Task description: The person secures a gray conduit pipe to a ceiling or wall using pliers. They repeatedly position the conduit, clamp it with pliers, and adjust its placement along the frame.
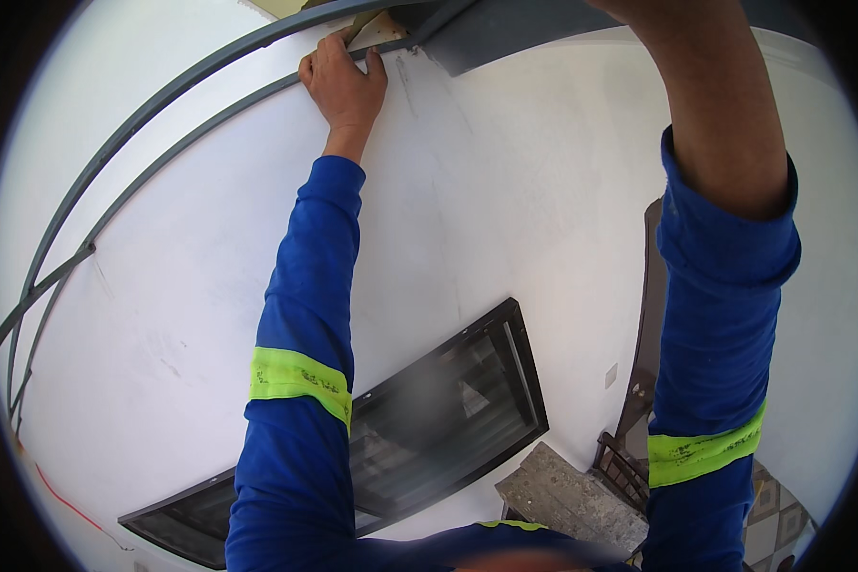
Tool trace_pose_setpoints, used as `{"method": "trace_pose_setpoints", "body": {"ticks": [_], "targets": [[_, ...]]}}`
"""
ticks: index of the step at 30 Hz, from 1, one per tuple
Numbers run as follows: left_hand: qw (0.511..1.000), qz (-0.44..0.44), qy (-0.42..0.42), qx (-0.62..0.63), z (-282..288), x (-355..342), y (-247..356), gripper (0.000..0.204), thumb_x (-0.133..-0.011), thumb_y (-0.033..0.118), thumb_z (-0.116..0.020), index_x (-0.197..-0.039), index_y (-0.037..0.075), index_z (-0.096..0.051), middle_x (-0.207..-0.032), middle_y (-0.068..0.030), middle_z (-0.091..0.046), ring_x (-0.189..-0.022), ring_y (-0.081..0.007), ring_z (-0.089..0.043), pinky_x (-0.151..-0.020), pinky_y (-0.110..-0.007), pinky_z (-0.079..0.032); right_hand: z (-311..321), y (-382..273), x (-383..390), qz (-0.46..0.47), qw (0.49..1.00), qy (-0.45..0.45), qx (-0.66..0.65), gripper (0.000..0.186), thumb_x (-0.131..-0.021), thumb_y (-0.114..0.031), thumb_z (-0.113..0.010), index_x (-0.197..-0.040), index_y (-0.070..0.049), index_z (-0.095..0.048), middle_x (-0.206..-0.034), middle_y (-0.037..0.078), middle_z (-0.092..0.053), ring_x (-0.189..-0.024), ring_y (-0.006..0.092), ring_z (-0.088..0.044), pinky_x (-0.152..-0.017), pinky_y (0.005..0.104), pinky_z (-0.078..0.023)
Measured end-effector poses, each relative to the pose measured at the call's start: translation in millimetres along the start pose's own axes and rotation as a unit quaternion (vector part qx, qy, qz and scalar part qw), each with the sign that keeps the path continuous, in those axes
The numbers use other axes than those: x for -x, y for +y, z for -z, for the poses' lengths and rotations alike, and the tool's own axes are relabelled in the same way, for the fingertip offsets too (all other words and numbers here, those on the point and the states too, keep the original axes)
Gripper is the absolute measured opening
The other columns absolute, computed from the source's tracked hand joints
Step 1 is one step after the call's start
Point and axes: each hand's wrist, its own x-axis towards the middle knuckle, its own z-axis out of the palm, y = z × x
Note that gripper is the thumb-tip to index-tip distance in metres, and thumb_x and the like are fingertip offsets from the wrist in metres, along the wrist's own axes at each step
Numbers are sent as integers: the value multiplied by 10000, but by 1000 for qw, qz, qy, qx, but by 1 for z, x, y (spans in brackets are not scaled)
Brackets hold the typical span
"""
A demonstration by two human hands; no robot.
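My left hand (pixel 341 88) reaches up at the top of the view, its fingers bent over a thin grey metal bar (pixel 248 103) that runs along the white wall. The thumb lies on the near side of that bar. Just beyond the fingertips a small brownish piece (pixel 379 30) shows in the gap by a dark grey beam (pixel 467 33); what it is I cannot make out. My right forearm (pixel 715 105), its blue sleeve pushed up, rises past the upper edge. The right hand itself is cut off, so whatever it touches is hidden.
A second grey bar (pixel 143 112) curves alongside the first, joined by a crosspiece (pixel 62 267) at left. Below are a black-framed window (pixel 448 410), a rough grey slab (pixel 572 496) and a dark railing (pixel 620 469). A red cord (pixel 71 503) hangs at lower left.
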Motion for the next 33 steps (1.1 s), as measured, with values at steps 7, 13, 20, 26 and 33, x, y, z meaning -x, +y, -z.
{"method": "trace_pose_setpoints", "body": {"ticks": [7,13,20,26,33], "targets": [[1000,-4,6,11,-3,-5,-3,386,-856,246,-752,-1159,53,-610,-1105,-98,-682,-1123,-314,-603,-1104,-447,-316,0,0,-5,-62,994,-18,-88,301,-992,-65,-626,-1270,50,-640,-761,129,-656,-603,158,-678,-498,291,-542],[1000,-21,8,12,-3,-7,-6,392,-841,226,-764,-1163,61,-612,-1100,-87,-669,-1091,-273,-609,-1084,-435,-324,37,-7,-28,-280,903,-160,-285,361,-1006,-352,-660,-1111,-8,-679,-747,40,-606,-572,116,-581,-509,301,-474],[999,-14,-36,19,13,-17,-10,427,-838,179,-745,-1190,18,-563,-1085,-200,-641,-1084,-413,-604,-906,-532,-494,13,-13,-10,-326,799,72,-500,373,-992,-401,-682,-1102,-44,-663,-869,38,-639,-834,128,-648,-738,289,-535],[991,34,-21,128,44,-31,-23,567,-830,220,-778,-1303,-14,-569,-1219,-256,-638,-1178,-447,-581,-1011,-522,-471,28,8,-4,-282,863,6,-418,327,-1028,-332,-597,-1174,-41,-620,-1124,175,-708,-1071,261,-697,-1022,395,-535],[691,171,180,679,167,-40,-68,652,-1079,473,-448,-1457,-58,-441,-1381,-242,-562,-1341,-340,-530,-1142,-468,-401,39,-13,27,-310,887,12,-343,387,-1056,-439,-491,-1029,-67,-594,-1255,310,-650,-1227,419,-646,-1085,598,-487]]}}
